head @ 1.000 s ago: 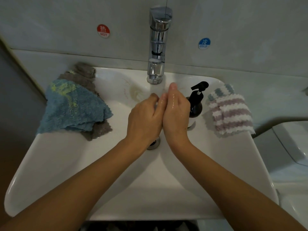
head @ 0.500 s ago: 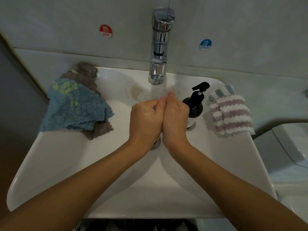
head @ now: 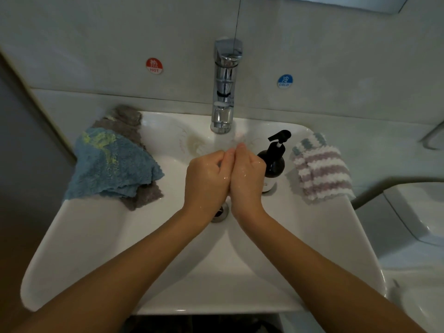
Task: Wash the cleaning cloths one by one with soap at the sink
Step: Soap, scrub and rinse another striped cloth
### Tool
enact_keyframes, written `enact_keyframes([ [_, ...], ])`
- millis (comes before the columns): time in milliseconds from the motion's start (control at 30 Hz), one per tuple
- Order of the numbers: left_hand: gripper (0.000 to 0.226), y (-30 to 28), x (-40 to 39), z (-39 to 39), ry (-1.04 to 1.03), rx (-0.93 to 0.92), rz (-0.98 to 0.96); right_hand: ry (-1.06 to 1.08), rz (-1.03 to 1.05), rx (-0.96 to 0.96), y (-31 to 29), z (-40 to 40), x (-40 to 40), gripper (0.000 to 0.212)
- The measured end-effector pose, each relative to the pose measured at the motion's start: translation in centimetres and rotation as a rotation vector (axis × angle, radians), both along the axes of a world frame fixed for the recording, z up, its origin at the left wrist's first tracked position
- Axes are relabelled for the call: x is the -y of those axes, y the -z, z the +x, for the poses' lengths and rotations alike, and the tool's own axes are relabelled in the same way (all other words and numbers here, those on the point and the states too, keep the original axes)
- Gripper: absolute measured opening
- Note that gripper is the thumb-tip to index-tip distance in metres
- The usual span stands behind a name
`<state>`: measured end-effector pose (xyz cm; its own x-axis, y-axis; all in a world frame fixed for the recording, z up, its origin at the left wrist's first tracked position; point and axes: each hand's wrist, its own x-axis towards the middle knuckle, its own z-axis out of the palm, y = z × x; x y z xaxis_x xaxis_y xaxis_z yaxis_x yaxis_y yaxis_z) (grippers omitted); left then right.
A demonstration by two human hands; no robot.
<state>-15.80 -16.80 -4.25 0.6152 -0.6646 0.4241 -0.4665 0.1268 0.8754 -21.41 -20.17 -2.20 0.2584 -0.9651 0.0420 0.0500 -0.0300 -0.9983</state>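
We are seeing the left hand (head: 207, 181) and right hand (head: 247, 176) pressing together, wet, fingers loosely curled and holding nothing, under the tap (head: 224, 87). We are noting blue cloth (head: 110, 164) lying over grey cloth (head: 141, 198) on the sink's (head: 96, 236) left edge, striped cloth (head: 322, 169) on its right edge, beside the soap bottle (head: 274, 162).
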Motion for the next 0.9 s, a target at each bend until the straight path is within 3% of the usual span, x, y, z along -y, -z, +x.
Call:
enact_keyframes([
  [133,0.043,-1.0,-0.4,1.4,0.029,-0.037,0.163,-0.110,-0.047,-0.058,-1.5,-0.9,0.7,0.041],
  [300,0.035,-2.5,-2.1,3.2,0.087,-0.300,0.467,-0.430,-0.027,-0.162,-2.5,-3.5,1.6,0.028],
  [400,0.034,-3.4,-3.1,3.8,0.081,-0.220,0.529,-0.551,-0.140,-0.354,-3.2,-5.0,2.0,0.028],
  [533,0.032,-4.8,-4.0,4.5,0.148,-0.011,0.716,-0.558,-0.289,-0.460,-5.0,-5.9,2.4,0.026],
  [567,0.029,-4.9,-4.2,4.7,0.140,0.093,0.700,-0.552,-0.334,-0.479,-5.5,-5.9,2.6,0.024],
  [633,0.019,-5.6,-4.6,4.5,0.095,0.238,0.468,-0.525,-0.415,-0.514,-6.7,-5.8,2.7,0.020],
  [733,0.013,-7.4,-5.4,3.4,0.111,0.317,0.156,-0.479,-0.504,-0.581,-8.6,-5.4,2.8,0.015],
  [900,0.036,-8.9,-4.9,1.9,0.118,0.530,0.287,-0.373,-0.584,-0.652,-10.6,-4.6,2.9,0.028],
])
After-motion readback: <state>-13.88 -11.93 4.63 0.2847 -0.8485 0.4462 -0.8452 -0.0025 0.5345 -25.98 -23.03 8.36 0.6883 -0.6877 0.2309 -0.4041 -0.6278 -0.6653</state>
